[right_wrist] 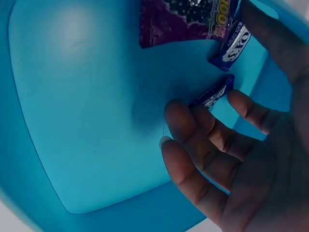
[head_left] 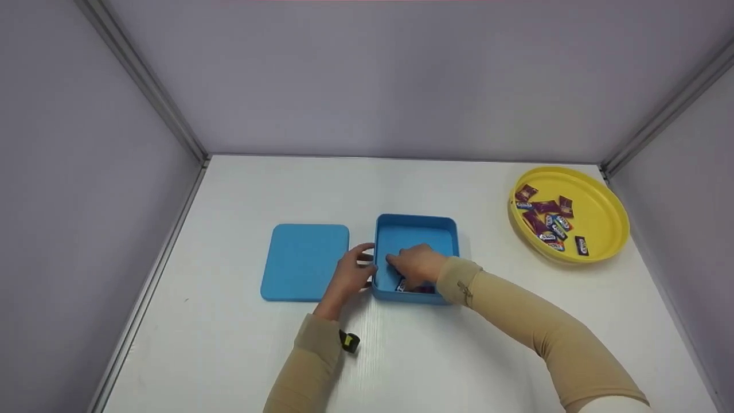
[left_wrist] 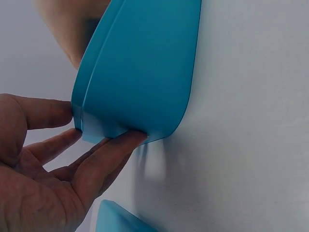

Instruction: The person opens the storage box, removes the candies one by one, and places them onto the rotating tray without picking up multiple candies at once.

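An open blue box [head_left: 417, 229] stands mid-table with its flat blue lid [head_left: 304, 261] lying to its left. My left hand [head_left: 361, 265] rests straight fingers [left_wrist: 116, 150] against the box's left near corner [left_wrist: 145, 72]. My right hand [head_left: 401, 263] reaches down into the box with relaxed fingers [right_wrist: 193, 130]. It hovers over a few wrapped candies at the near wall: a purple one [right_wrist: 183, 19], a blue one [right_wrist: 234, 46] and a small blue one [right_wrist: 212, 94] just at the fingertips. The rest of the box floor [right_wrist: 87, 96] is bare.
A yellow plate [head_left: 602, 218] with several wrapped candies [head_left: 547, 221] sits at the far right of the white table. Grey walls close the table in at the back and both sides. A small black and yellow device [head_left: 348, 341] sits at my left wrist.
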